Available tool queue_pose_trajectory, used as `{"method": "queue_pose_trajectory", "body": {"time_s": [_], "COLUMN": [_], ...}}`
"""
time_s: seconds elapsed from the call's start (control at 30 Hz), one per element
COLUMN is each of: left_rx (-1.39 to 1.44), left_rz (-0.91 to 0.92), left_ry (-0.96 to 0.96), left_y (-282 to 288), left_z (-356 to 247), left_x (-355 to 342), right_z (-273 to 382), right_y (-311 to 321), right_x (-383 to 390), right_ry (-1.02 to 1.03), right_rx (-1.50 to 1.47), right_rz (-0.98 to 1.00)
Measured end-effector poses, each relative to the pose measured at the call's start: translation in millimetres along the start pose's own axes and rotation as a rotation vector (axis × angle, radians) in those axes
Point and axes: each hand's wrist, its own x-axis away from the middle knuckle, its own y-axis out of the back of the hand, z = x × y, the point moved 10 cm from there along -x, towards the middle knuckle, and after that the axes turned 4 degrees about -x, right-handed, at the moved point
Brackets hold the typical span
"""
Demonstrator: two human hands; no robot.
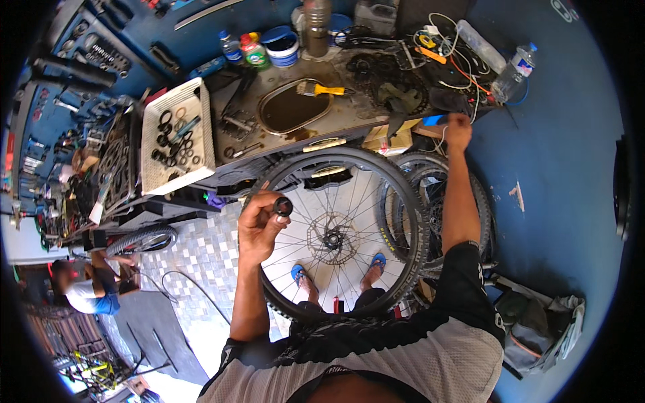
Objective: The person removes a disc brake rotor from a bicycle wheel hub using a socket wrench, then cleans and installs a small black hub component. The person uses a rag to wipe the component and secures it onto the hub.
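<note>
My left hand [259, 227] is raised over the left side of the bicycle wheel, its fingers wrapped round a small black ring-shaped part [283, 207] with a hollow centre. The large wheel [414, 228], with black tyre, spokes and a disc rotor [333, 239], stands in front of my body, above my feet. My right arm stretches to the bench's right end. There my right hand [459, 132] is closed beside a white cable [476, 111] and a blue object [432, 120]; what its fingers hold is too small to make out.
On the bench [235, 144] are a white crate [149, 161] of rings, an oval tray [262, 124] of dark liquid, a yellow brush [329, 90] and a bottle [516, 72]. More wheels [480, 201] stand at right. A person [84, 289] sits far left.
</note>
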Motion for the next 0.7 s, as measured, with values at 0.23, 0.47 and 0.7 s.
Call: {"method": "queue_pose_trajectory", "body": {"time_s": [0.23, 0.47, 0.7], "left_rx": [-0.268, -0.548, -0.424], "left_rz": [0.014, 0.12, 0.281], "left_ry": [-0.16, -0.273, -0.28], "left_y": [-26.1, -74.7, -107.9], "left_z": [-61.9, -119.4, -151.0], "left_x": [12.8, 39.6, 68.5], "right_z": [61.4, 207.9, 327.0], "right_y": [155.8, 278.8, 318.9], "right_x": [21.8, 169.5, 307.0], "right_ry": [-0.151, 0.164, 0.804], "right_rx": [-1.114, -1.306, -0.974], "right_rz": [-0.024, 0.301, 0.599]}}
